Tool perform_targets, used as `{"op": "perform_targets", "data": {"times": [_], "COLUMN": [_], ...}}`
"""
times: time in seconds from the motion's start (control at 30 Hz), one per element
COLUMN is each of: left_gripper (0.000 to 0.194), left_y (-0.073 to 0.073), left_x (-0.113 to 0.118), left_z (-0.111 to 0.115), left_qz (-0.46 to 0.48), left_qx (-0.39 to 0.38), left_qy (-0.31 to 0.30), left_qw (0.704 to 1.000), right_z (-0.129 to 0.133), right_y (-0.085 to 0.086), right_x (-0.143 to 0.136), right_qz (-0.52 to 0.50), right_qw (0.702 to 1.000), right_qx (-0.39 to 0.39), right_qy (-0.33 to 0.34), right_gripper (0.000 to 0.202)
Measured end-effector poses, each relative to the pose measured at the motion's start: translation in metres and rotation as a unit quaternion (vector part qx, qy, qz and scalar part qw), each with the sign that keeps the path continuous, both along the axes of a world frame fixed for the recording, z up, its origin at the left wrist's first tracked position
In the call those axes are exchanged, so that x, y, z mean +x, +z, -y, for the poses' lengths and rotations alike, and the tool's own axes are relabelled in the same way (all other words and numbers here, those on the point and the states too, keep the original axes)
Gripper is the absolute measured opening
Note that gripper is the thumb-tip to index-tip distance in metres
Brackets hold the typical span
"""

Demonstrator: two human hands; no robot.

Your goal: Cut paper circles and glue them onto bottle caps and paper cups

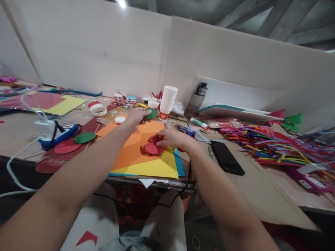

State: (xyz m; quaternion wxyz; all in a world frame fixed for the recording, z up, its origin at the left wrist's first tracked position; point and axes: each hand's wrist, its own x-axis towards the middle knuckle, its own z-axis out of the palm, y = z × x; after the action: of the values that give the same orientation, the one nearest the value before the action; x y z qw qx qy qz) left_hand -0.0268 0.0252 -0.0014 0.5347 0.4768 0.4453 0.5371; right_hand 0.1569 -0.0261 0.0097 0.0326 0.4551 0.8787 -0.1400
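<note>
My left hand (135,118) pinches a green paper circle (151,114) by its edge, above an orange sheet (128,150). Lower and to the right, my right hand (172,138) has its thumb and fingers curled on red paper pieces, with a red paper circle (151,149) just left of its fingertips. Something yellow and looped (170,149) shows partly under that hand; its kind is hidden. A yellow sheet (146,169) and a blue sheet (181,167) lie beneath the orange one.
Stacked paper cups (169,101) stand at the back. A blue glue gun (186,130) and glue stick (199,122) lie right of them. Further right are a phone (227,157) and many pipe cleaners (277,143). Leftward lie larger green (84,137) and red circles (67,146) beside a blue power strip (59,136).
</note>
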Motion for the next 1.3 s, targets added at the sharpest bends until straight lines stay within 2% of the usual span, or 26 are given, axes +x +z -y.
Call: {"op": "perform_targets", "data": {"times": [0.13, 0.27, 0.4, 0.57, 0.63, 0.7, 0.77, 0.8, 0.9, 1.0, 1.1, 1.2, 1.3], "left_gripper": [0.010, 0.009, 0.010, 0.008, 0.008, 0.008, 0.005, 0.003, 0.010, 0.019, 0.014, 0.012, 0.007], "left_y": [0.000, -0.001, 0.000, 0.000, -0.003, -0.007, -0.012, -0.013, -0.015, -0.016, -0.018, -0.018, -0.013], "left_x": [0.000, 0.003, 0.006, 0.007, 0.008, 0.011, 0.016, 0.019, 0.026, 0.032, 0.034, 0.031, 0.020], "left_z": [0.002, 0.005, 0.008, 0.007, 0.005, 0.005, 0.006, 0.007, 0.012, 0.017, 0.019, 0.015, 0.007], "left_qz": [0.023, 0.027, 0.012, 0.017, 0.019, 0.015, 0.020, 0.031, 0.080, 0.111, 0.081, 0.054, 0.078], "left_qx": [-0.028, -0.033, -0.038, -0.028, -0.028, -0.034, -0.040, -0.040, -0.035, -0.033, -0.019, -0.023, -0.036], "left_qy": [-0.026, -0.046, -0.054, -0.014, -0.005, -0.008, -0.044, -0.075, -0.149, -0.168, -0.169, -0.133, -0.054], "left_qw": [0.999, 0.998, 0.998, 0.999, 0.999, 0.999, 0.998, 0.996, 0.985, 0.979, 0.982, 0.989, 0.995], "right_z": [0.005, 0.011, 0.006, -0.015, -0.022, -0.026, -0.027, -0.026, -0.020, -0.014, -0.011, -0.008, -0.004], "right_y": [0.001, -0.001, -0.010, -0.019, -0.020, -0.022, -0.024, -0.024, -0.025, -0.023, -0.019, -0.012, -0.004], "right_x": [-0.003, -0.012, -0.019, -0.012, -0.008, -0.007, -0.007, -0.008, -0.008, -0.007, -0.007, -0.005, 0.004], "right_qz": [0.042, 0.067, -0.017, -0.131, -0.232, -0.364, -0.460, -0.475, -0.441, -0.357, -0.297, -0.257, -0.208], "right_qw": [0.998, 0.995, 0.989, 0.963, 0.943, 0.900, 0.851, 0.841, 0.852, 0.879, 0.904, 0.924, 0.945], "right_qx": [0.039, 0.070, 0.114, 0.155, 0.115, 0.046, -0.005, -0.005, 0.064, 0.161, 0.187, 0.195, 0.199], "right_qy": [0.016, 0.004, -0.090, -0.177, -0.210, -0.237, -0.253, -0.257, -0.275, -0.273, -0.244, -0.203, -0.156], "right_gripper": [0.036, 0.032, 0.027, 0.035, 0.038, 0.036, 0.031, 0.029, 0.026, 0.028, 0.028, 0.031, 0.046]}}
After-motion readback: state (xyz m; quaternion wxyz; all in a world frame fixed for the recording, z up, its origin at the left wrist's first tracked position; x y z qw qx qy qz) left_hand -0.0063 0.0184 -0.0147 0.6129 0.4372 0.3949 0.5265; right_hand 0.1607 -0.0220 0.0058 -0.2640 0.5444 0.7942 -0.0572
